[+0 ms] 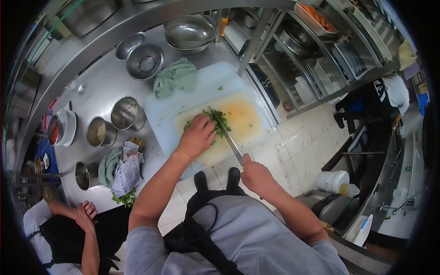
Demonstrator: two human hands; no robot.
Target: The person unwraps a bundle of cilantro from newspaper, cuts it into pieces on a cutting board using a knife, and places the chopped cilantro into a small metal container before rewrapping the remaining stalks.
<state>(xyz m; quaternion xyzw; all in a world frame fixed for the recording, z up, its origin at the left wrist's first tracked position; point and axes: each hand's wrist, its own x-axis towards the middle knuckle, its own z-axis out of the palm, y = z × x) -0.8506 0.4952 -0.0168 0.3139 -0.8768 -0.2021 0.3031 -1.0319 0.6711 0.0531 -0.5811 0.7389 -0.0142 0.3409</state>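
Green leafy herbs (223, 120) lie in a small heap on a yellow-stained cutting board (245, 112), which rests on a larger white board (160, 123). My left hand (200, 133) presses down on the heap, fingers curled together over the leaves. In my right hand (256, 175) is the handle of a kitchen knife (232, 143); its long blade crosses the herbs just right of my left fingers. Leaf scraps are scattered on both boards. A crumpled green cloth (176, 78) lies at the far edge of the white board.
Metal bowls (145, 61) and steel pots (127, 113) stand on the steel counter (98, 68). Newspaper-wrapped greens (128, 172) lie near its front edge. A co-worker with crossed hands (85, 215) is at the lower left; another person (389, 96) is at the right. Shelving (316, 68) rises at upper right.
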